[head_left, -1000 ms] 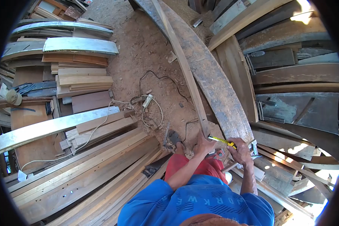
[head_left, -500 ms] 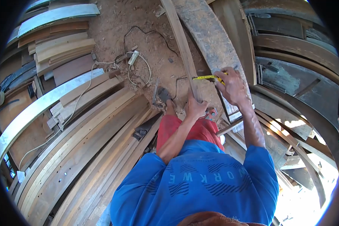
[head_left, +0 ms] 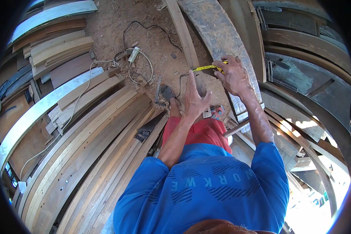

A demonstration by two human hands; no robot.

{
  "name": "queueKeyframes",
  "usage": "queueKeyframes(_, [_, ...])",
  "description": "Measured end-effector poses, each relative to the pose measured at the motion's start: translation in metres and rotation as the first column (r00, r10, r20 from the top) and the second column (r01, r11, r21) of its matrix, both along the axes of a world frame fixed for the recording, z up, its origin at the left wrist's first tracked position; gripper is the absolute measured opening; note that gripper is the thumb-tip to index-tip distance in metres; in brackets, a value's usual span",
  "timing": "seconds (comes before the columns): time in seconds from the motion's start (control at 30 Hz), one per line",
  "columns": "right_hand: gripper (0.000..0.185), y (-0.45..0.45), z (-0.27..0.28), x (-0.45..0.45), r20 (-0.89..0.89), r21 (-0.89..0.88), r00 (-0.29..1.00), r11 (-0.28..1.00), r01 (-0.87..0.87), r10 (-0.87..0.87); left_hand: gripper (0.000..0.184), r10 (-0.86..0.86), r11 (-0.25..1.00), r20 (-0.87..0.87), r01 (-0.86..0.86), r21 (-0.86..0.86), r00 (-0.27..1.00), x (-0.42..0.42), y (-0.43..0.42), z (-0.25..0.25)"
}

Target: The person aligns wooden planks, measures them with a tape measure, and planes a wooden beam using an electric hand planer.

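Observation:
My left hand [head_left: 195, 102] is at the near end of a narrow wooden plank [head_left: 184, 36], its long fingers along the left edge and its thumb on the other side, with the plank between them. My right hand [head_left: 234, 78] is closed around a yellow tape measure [head_left: 221, 67], whose case is mostly hidden by the fingers. The short pulled-out tape blade [head_left: 202, 68] lies across the plank's face, its end close to my left fingertip. Under my right hand runs a wide, worn board [head_left: 218, 29].
Stacked boards [head_left: 93, 156] fill the left side. A white power strip [head_left: 134, 54] with cords lies on the dirt floor among wood shavings. A red tool [head_left: 218, 112] sits near my knees. Metal and timber pieces [head_left: 296, 78] lean at right.
The plank has turned from its narrow edge to show its broader face. My left fingers have straightened along it. My right hand and the tape measure have moved slightly away from my body and left.

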State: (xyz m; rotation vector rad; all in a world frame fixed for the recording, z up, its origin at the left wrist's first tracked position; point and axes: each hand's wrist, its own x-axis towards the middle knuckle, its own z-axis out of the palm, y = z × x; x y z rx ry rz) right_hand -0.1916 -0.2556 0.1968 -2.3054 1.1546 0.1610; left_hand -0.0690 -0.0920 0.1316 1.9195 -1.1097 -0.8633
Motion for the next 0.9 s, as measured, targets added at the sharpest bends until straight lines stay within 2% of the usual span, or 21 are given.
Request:
queueKeyframes(0.1, [0.039, 0.000, -0.006, -0.002, 0.023, -0.007, 1.000, 1.000, -0.008, 0.008, 0.110, -0.014, 1.000, 0.050, 0.014, 0.002, 0.999, 0.000, -0.001, 0.000])
queueKeyframes(0.3, [0.041, -0.002, -0.011, -0.005, 0.052, -0.030, 0.998, 0.999, -0.032, 0.033, 0.108, 0.009, 0.999, 0.018, -0.010, 0.050, 1.000, -0.001, 0.000, -0.001])
queueKeyframes(0.4, [0.041, -0.002, -0.015, -0.008, 0.069, -0.045, 0.997, 0.998, -0.039, 0.042, 0.110, -0.038, 0.999, 0.109, 0.035, 0.029, 0.993, 0.000, 0.002, -0.007])
queueKeyframes(0.6, [0.041, 0.000, -0.016, -0.010, 0.102, -0.043, 0.994, 0.999, -0.031, 0.035, 0.111, -0.040, 0.999, 0.178, 0.041, -0.001, 0.983, -0.001, 0.002, -0.013])
queueKeyframes(0.63, [0.041, -0.001, -0.016, -0.010, 0.117, -0.050, 0.993, 0.998, -0.029, 0.034, 0.111, 0.011, 0.999, 0.125, -0.017, 0.043, 0.992, -0.004, 0.002, -0.013])
queueKeyframes(0.7, [0.042, -0.003, -0.019, -0.013, 0.207, 0.052, 0.978, 0.999, -0.010, -0.001, 0.112, 0.121, 0.984, 0.028, -0.124, 0.131, 0.992, -0.011, 0.001, -0.003])
queueKeyframes(0.73, [0.042, -0.003, -0.022, -0.017, 0.250, 0.103, 0.968, 0.995, -0.006, -0.020, 0.112, 0.082, 0.955, 0.020, -0.085, 0.284, 0.996, -0.013, 0.000, 0.005])
queueKeyframes(0.77, [0.043, -0.002, -0.024, -0.021, 0.295, 0.078, 0.953, 0.996, 0.040, -0.062, 0.111, 0.046, 0.903, 0.007, -0.044, 0.428, 0.999, -0.013, -0.006, 0.024])
queueKeyframes(0.83, [0.044, 0.001, -0.032, -0.030, 0.391, 0.034, 0.910, 0.991, 0.133, -0.135, 0.108, 0.053, 0.873, -0.038, -0.028, 0.487, 0.998, -0.016, -0.003, 0.027])
queueKeyframes(0.87, [0.048, 0.001, -0.040, -0.039, 0.382, 0.062, 0.901, 0.979, 0.195, -0.204, 0.104, 0.091, 0.910, -0.072, -0.053, 0.411, 0.993, -0.021, 0.008, 0.004])
queueKeyframes(0.9, [0.050, 0.003, -0.049, -0.050, 0.318, 0.015, 0.917, 0.969, 0.248, -0.239, 0.101, 0.124, 0.939, -0.110, -0.081, 0.334, 0.986, -0.024, 0.017, -0.010])
